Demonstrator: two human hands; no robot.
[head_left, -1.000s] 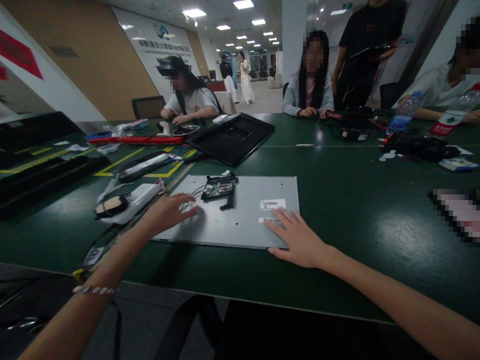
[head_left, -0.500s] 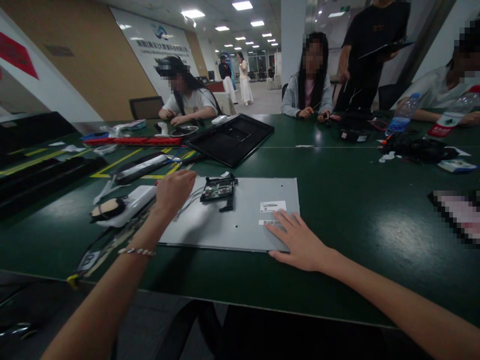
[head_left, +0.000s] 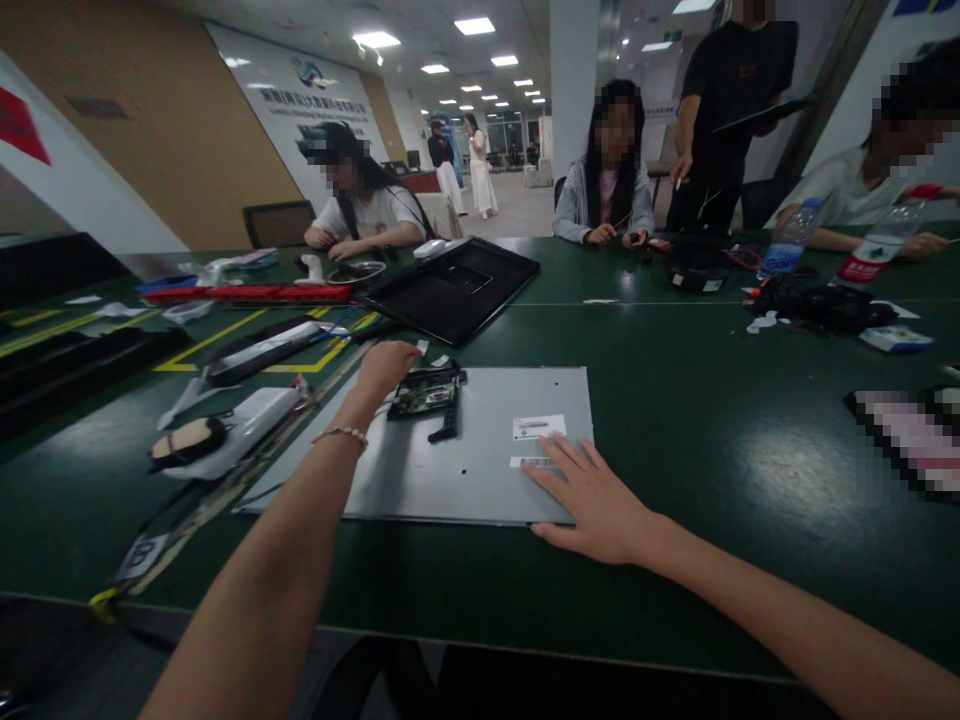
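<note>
A flat silvery display panel (head_left: 495, 490) lies face-down or back-up on the table before me; which side I cannot tell. On its upper middle sits a green circuit board (head_left: 426, 398) in a black plastic bracket (head_left: 448, 428). My left hand (head_left: 386, 368) is closed just above and left of the board, its fingertips by a small white scrap (head_left: 423, 347); what it pinches is hidden. Spread flat, my right hand (head_left: 596, 495) rests on the panel's right edge, fingers over a white barcode label (head_left: 538, 427).
A black monitor back cover (head_left: 457, 290) lies beyond the panel. To the left are a white device with a round tan pad (head_left: 195, 440), a strap with a tag, and black strips. Bottles (head_left: 787, 240) and a black bundle (head_left: 817, 300) stand far right. Several people sit or stand across the table.
My left hand has moved right and forward, closer to the circuit board, uncovering the panel's left part. My right hand stays on the panel. The view has shifted slightly.
</note>
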